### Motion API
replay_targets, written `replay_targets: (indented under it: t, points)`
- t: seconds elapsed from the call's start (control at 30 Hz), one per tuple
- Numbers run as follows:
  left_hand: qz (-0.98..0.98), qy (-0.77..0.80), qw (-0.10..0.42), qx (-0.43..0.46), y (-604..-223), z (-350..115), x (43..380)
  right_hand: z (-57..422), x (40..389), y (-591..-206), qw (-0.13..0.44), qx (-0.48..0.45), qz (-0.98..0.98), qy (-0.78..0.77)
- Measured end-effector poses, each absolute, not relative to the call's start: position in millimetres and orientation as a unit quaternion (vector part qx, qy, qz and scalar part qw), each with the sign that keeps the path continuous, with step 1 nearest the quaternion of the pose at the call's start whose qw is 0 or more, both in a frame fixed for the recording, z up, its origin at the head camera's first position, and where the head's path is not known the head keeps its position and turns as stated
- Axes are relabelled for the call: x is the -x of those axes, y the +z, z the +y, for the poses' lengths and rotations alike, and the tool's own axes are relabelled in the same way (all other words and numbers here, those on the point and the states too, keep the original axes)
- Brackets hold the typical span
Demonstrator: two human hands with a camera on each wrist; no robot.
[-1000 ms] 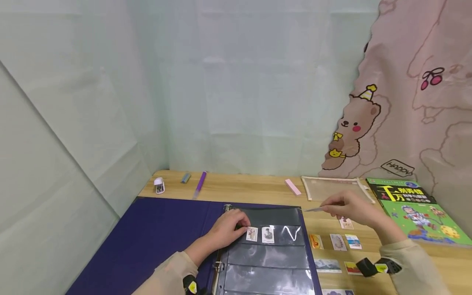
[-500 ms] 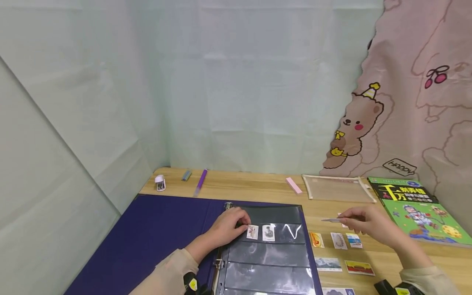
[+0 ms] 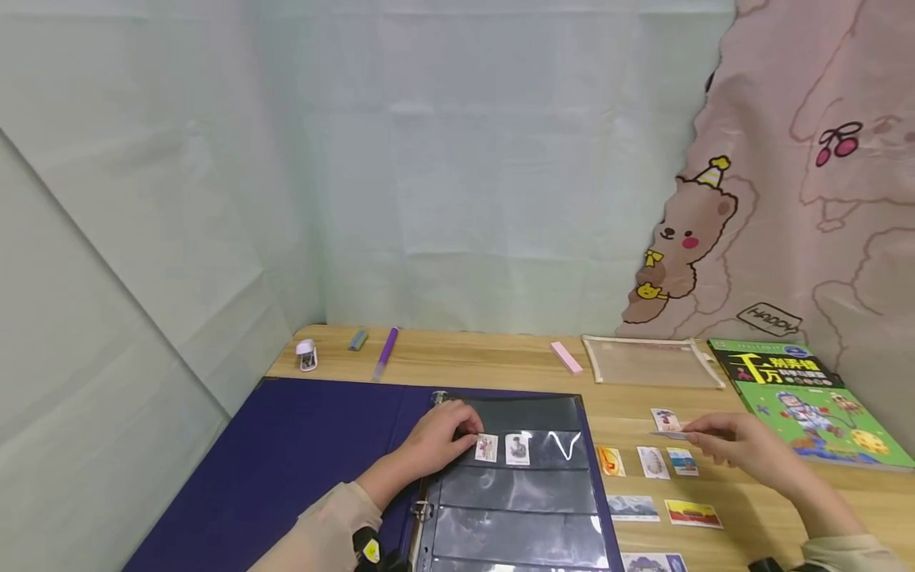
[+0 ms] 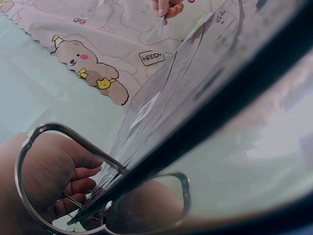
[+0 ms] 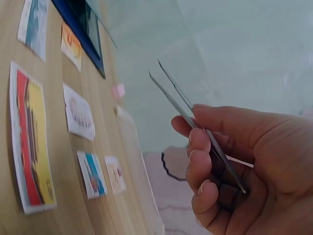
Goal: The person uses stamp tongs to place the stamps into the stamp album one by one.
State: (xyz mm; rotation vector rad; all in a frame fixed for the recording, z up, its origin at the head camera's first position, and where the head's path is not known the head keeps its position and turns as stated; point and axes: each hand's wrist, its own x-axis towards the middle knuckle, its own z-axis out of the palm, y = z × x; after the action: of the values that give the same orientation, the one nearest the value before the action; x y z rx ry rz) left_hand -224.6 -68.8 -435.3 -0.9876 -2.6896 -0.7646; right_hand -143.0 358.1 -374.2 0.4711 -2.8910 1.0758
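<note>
A stamp album point(image 3: 286, 469) with a dark blue cover lies spread on the table, a black pocket page point(image 3: 515, 490) at its right. My left hand point(image 3: 439, 435) rests on that page by the rings, fingers loosely bent, tips at the left edge of a small stamp point(image 3: 487, 448). Beside it sits another stamp point(image 3: 518, 450) with a grey figure. To the right, my right hand point(image 3: 743, 446) grips metal tweezers point(image 5: 183, 113) between thumb and fingers; their tips are apart with nothing between them. In the head view the tweezers overlap a figure stamp point(image 3: 665, 418).
Several loose stamps lie right of the album, among them a red and yellow one point(image 3: 693, 513) and an orange one point(image 3: 611, 461). Behind are a mesh pouch point(image 3: 650, 364), pink eraser-like block point(image 3: 567, 358), purple pen point(image 3: 387, 353) and white sharpener-like item point(image 3: 306, 355). A green book point(image 3: 815, 405) lies far right.
My right hand has moved right and nearer with the tweezers, from the album's upper right corner to the figure stamp on the table. My left hand has stayed on the page.
</note>
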Motion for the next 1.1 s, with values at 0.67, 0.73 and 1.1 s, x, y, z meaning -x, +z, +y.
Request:
replay_targets:
  t: [0.67, 0.73, 1.1]
  points:
    - [-0.900, -0.258, 0.090, 0.339, -434.8, -70.0, 223.3, 396.9, 151.2, -385.9, 0.003, 0.012, -0.964, 0.266]
    - [-0.899, -0.260, 0.091, 0.340, -434.5, -70.0, 223.2, 398.6, 151.8, -389.0, 0.007, 0.021, -0.965, 0.263]
    - [-0.900, -0.261, 0.087, 0.337, -434.6, -69.9, 223.9, 404.6, 155.2, -402.4, 0.006, 0.041, -0.968, 0.249]
